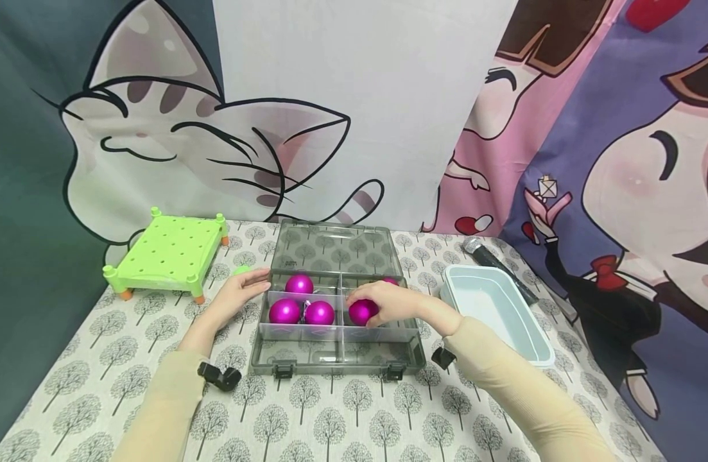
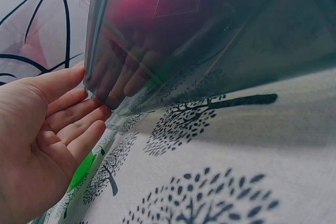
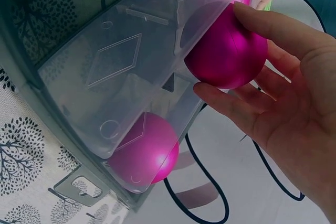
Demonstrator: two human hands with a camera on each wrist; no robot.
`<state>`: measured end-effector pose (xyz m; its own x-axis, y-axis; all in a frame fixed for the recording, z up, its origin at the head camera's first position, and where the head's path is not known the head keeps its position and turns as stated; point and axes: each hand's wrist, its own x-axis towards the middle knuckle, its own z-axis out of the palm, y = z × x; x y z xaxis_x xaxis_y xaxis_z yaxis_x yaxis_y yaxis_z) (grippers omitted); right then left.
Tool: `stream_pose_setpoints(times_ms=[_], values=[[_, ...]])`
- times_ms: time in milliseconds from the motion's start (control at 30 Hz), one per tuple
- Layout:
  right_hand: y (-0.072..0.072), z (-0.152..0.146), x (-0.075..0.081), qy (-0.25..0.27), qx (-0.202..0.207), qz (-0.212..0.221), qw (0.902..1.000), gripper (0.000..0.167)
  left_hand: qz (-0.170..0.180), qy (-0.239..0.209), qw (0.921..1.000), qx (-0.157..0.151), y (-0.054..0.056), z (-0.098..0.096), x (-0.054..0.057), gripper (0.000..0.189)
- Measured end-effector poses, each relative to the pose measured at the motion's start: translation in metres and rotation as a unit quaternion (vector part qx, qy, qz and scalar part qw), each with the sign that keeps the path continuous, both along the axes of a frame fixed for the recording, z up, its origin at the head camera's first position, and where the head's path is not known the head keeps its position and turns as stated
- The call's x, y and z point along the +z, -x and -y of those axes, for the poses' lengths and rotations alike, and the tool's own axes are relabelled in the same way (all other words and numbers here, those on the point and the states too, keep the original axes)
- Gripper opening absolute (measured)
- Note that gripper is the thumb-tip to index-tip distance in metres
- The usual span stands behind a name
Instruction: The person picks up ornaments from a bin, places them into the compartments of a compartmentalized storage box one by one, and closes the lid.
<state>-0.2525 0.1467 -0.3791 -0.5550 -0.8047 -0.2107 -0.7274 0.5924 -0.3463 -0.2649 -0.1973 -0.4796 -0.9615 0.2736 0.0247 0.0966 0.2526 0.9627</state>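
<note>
- Tree-print cloth (image 1: 330,417): lies under everything on the tabletop.
- Gray see-through case (image 1: 339,370): stands on the cloth, lid (image 1: 336,250) tipped back, inside split by dividers.
- Right arm (image 1: 521,385): slants in from the lower right, sleeved, forearm near the pale blue basin (image 1: 492,314).
- Left arm (image 1: 165,410): reaches forward from the lower left, sleeved.
- Right hand (image 1: 394,301): comes over the case's right side, thumb and fingers bent around a magenta ball (image 3: 228,51), pinching it at the right-hand middle compartment.
- Left hand (image 1: 238,292): fingers loosely extended, slightly bent, tips against the case's left wall.
- Remaining balls (image 1: 284,312): two in the left middle compartment, one behind them, another partly hidden behind the right hand.
</note>
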Motion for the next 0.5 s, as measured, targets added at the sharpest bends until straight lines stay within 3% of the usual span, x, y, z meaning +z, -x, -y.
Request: stream_pose_setpoints(times_ms=[500], values=[[-0.0012, 0.0, 0.0017, 0.0, 0.005, 0.006, 1.0, 0.054, -0.004, 0.004, 1.0, 0.002, 0.0009, -0.0001, -0.0001, 0.058]])
